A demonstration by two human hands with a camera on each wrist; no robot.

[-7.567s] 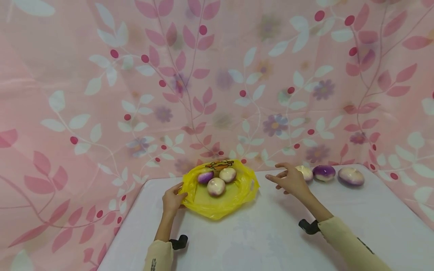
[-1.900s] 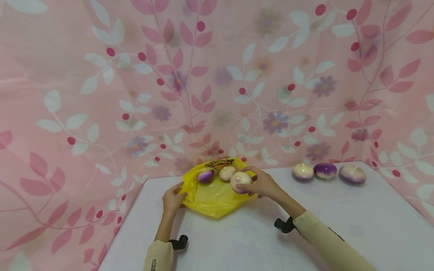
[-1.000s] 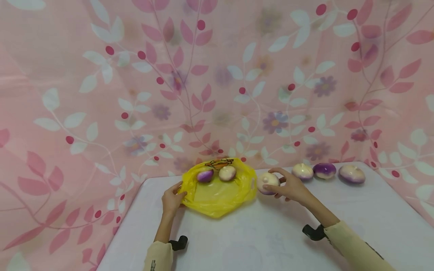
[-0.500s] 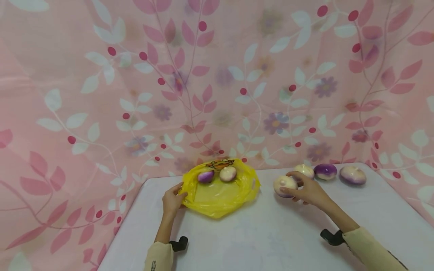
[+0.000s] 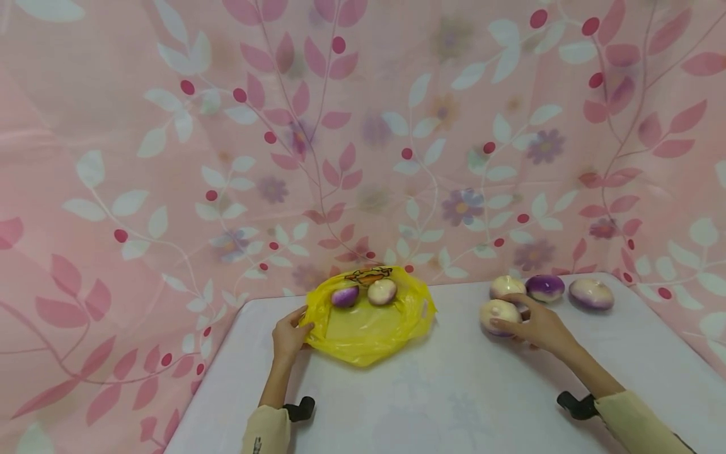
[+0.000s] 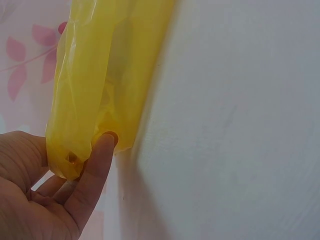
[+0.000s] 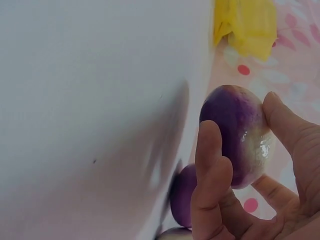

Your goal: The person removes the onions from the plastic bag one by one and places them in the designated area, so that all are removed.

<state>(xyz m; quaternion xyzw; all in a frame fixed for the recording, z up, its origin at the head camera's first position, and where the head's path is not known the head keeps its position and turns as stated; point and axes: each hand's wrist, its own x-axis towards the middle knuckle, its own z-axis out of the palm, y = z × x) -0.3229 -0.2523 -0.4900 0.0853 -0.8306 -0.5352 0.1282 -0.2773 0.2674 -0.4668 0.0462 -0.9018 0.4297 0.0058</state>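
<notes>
Behind the bag (image 5: 363,352) and white table (image 5: 408,410) hangs floral cloth (image 5: 363,157).

L hand (image 5: 288,334): fingers (image 6: 93,177) pinching; L arm (image 5: 275,381) fwd | R hand (image 5: 539,325): fingers curled; R arm (image 5: 592,372) slants inwd

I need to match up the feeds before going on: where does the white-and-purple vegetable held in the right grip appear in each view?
Head: the held vegetable is right of centre, in the lower half.
Left wrist: not in this picture.
Right wrist: right of centre, around mid-height, purple side largely showing.
Shared landmark: the yellow bag, low centre in head, upper left in left wrist, top right in right wrist.
</notes>
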